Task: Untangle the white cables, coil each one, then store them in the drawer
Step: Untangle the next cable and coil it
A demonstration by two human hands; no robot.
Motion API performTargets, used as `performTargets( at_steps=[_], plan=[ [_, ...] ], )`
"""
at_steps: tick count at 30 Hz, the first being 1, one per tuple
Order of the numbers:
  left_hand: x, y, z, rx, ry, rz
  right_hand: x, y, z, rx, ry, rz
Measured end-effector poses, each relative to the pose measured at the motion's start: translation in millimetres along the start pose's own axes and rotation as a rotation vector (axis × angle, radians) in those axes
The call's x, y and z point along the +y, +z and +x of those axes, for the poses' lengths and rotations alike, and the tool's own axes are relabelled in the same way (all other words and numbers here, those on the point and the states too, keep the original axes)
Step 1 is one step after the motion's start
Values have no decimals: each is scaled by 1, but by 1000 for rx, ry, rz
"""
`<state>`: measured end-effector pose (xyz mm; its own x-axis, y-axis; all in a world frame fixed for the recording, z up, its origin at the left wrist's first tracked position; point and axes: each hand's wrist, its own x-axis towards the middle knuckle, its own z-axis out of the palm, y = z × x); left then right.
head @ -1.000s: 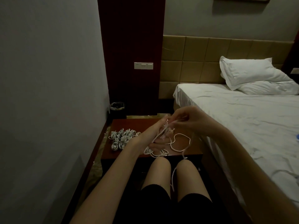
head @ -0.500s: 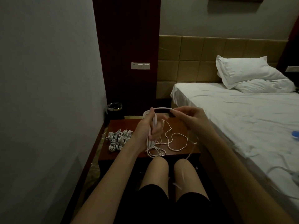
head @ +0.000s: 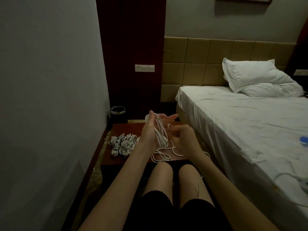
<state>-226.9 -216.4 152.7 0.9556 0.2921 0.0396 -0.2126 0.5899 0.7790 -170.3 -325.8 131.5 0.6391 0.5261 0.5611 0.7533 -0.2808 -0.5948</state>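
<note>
My left hand (head: 150, 130) stands upright over the nightstand (head: 131, 129), fingers straight and spread, and the cable (head: 160, 133) I am coiling is looped lengthwise round it, up over the web by the thumb and down past the heel of the palm, so the coil's long axis runs with the hand, away from me and slightly up. My right hand (head: 180, 139) sits just beside it on the bed side, a little lower and nearer to me, fingers curled; I judge it is feeding the loose strand, but from here I cannot tell whether the cable is really pinched. The uncoiled tail (head: 162, 155) spills off the bottom of the coil onto the front edge of the nightstand, and a short piece shows on my right thigh, so the slack lies below and toward me from both hands. I judge the next wrap must go up and over the left fingertips, with the right hand carrying it, since it is the nearer one to the slack. The finished coils (head: 123, 144) are piled to the left, close to my left wrist, so I have little room that way; the bed (head: 241, 124) closes the right. The free room is upward and toward my knees. The drawer I cannot see from here.
</note>
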Motion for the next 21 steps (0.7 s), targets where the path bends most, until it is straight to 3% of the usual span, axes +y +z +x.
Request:
performTargets(
  at_steps=[5,11,17,21],
  plan=[
    [1,-12,6,166,89,-218,-8,10,-9,-149,-55,-32],
    [17,-21,7,216,159,-142,-19,-12,-10,-509,-26,-229],
    [11,-16,6,164,172,327,-49,-21,-10,-695,-188,-341],
    [3,-5,3,59,-22,636,-52,-32,9,-600,-295,-235]
  ],
)
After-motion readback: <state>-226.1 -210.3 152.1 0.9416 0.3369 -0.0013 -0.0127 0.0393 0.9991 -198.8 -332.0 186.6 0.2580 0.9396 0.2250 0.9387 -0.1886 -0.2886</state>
